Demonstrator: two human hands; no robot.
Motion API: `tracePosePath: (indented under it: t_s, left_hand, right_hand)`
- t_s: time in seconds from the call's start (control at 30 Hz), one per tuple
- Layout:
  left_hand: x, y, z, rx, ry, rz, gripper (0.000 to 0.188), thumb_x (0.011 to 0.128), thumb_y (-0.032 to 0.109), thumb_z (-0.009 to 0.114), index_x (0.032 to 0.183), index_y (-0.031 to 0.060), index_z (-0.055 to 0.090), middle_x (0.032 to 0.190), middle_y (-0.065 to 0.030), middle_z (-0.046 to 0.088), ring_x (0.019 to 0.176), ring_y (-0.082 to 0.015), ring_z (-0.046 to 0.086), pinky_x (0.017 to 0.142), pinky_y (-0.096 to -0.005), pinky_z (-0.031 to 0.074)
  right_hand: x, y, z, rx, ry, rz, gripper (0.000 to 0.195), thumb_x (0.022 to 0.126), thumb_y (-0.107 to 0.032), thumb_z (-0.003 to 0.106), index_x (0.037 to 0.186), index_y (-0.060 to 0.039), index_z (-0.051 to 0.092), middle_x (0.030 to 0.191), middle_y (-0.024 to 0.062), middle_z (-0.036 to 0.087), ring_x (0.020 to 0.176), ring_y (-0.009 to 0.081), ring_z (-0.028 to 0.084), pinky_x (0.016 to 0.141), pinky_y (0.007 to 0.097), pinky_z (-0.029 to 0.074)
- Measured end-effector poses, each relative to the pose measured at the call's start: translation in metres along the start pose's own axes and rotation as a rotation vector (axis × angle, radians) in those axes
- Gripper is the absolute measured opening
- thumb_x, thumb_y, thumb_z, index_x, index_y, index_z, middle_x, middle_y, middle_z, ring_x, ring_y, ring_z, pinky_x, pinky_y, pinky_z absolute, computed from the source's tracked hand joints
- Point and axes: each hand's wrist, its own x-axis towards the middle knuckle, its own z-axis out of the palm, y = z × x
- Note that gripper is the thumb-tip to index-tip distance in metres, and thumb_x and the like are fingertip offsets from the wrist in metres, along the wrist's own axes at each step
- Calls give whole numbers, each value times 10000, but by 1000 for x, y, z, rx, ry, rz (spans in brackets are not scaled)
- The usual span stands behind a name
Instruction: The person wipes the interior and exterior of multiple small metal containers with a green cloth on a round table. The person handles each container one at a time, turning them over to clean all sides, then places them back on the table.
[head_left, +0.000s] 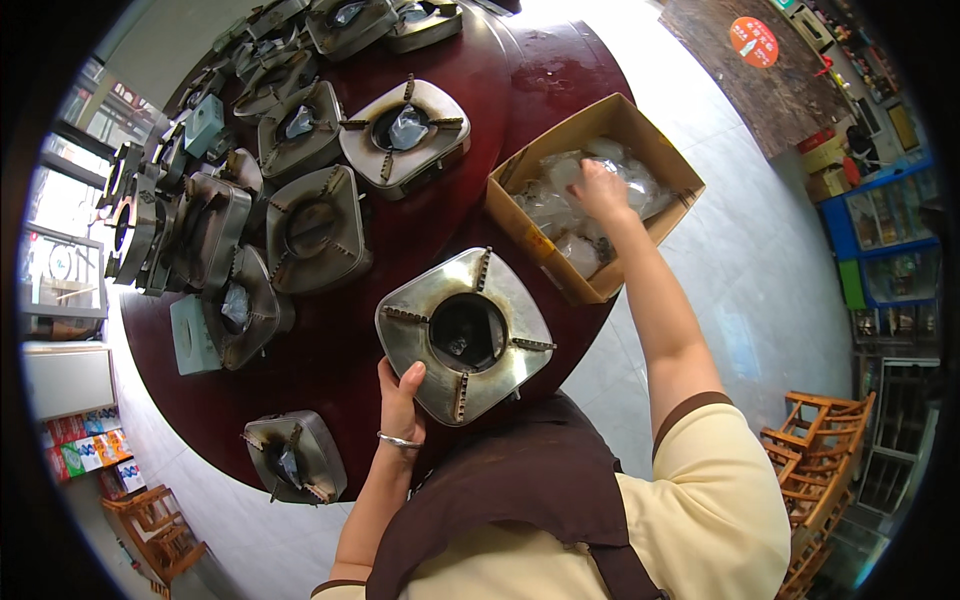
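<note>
My left hand (401, 401) grips the lower left edge of a square metal tabletop stove (405, 352), thumb on its top face. This stove has four notched pan supports around a dark round opening, with a small thing at the bottom that is too dark to name. My right hand (602, 191) reaches into an open cardboard box (555, 274), fingers curled against clear plastic bags (637, 180) with whitish contents. Whether the fingers hold a bag is hidden. Another stove (431, 161), with a small plastic-wrapped piece (407, 127) in its opening, stands farther back.
Several more stoves (319, 232) crowd the left and back of the round dark-red table (495, 217). One stove (300, 450) sits by the near left rim. A pale green tissue box (193, 337) stands among them. Wooden chairs (814, 450) are on the right.
</note>
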Motion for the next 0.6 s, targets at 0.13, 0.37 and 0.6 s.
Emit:
tracePosePath:
  t_s: [0.13,0.37,0.6]
  left_hand:
    - [-2,-3,0,0,6,-9,677,710,238,700,1225,31,313,1142,-109,448,1049,-205,440,922,-360,370]
    - [1,-12,-9,-34,44,8,625,742,190,669,1213,18,296,1132,-129,449,1023,-207,458,896,-344,393]
    - [-3,-12,3,-63,56,50,661,729,222,695,1202,3,287,1112,-132,443,1025,-201,452,899,-338,391]
  right_hand:
    - [12,9,-11,42,120,-79,131,770,-252,575,758,-125,603,721,106,630,688,314,616,618,420,494]
    - [-43,-7,-105,364,156,-86,126,772,-205,592,784,-85,627,696,69,631,653,224,623,590,333,481]
    - [-155,-130,-101,311,50,-673,97,693,-83,625,713,-103,532,630,52,544,556,229,575,501,335,459]
